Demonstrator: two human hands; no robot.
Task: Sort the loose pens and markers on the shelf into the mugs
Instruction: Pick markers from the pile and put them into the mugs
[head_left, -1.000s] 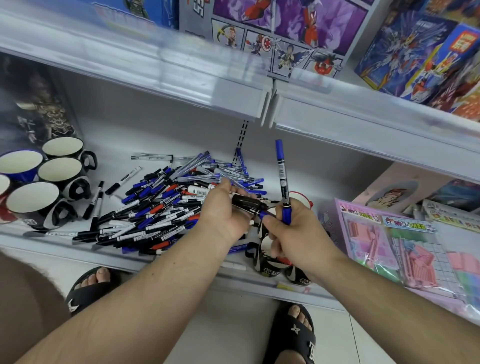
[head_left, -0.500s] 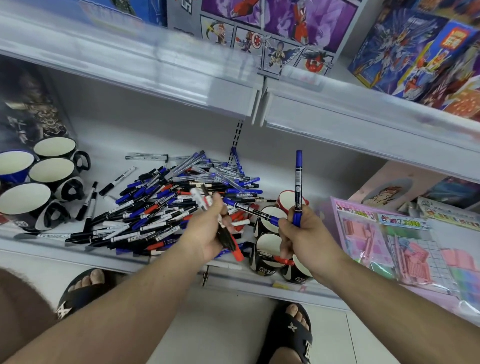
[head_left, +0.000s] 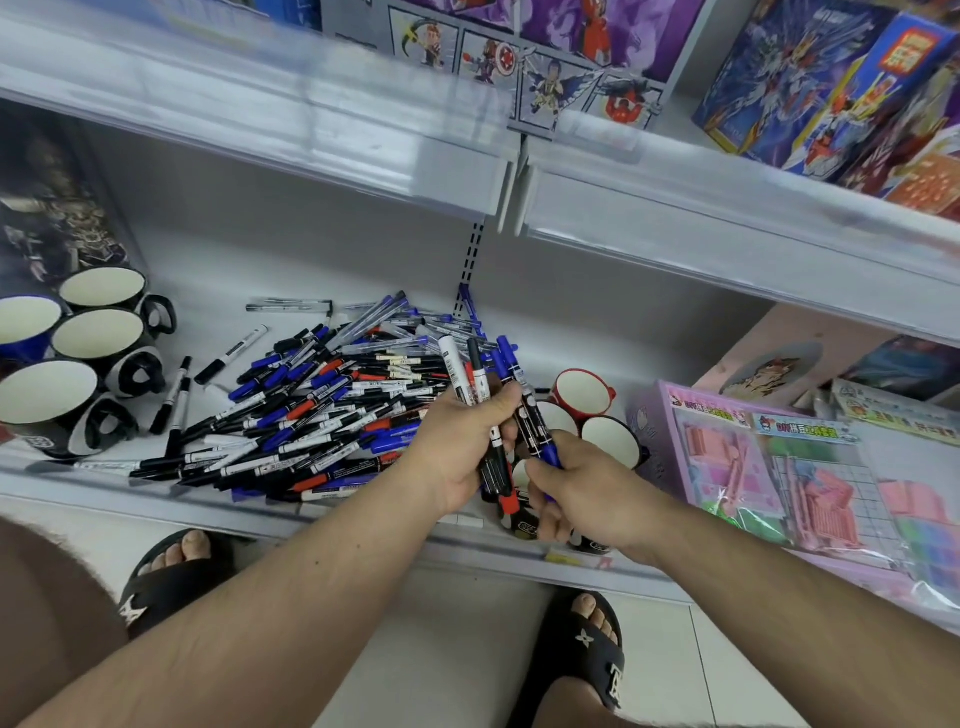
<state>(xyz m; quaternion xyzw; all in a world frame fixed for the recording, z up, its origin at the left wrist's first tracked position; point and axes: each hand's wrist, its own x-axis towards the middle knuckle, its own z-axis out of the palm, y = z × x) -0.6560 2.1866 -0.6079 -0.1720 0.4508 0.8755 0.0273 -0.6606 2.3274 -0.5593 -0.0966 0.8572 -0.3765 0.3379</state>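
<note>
From the head camera I see my left hand (head_left: 462, 447) curled round a small bundle of markers (head_left: 475, 387), white, red and black, above the shelf's (head_left: 156, 488) front edge. My right hand (head_left: 582, 488) pinches the lower end of a blue marker (head_left: 524, 400) that leans against the left fist. The loose pile (head_left: 322, 410) lies mid-shelf. Black mugs (head_left: 88, 358) stand at the left end, while a red mug (head_left: 582, 389) and dark ones stand just behind my hands.
</note>
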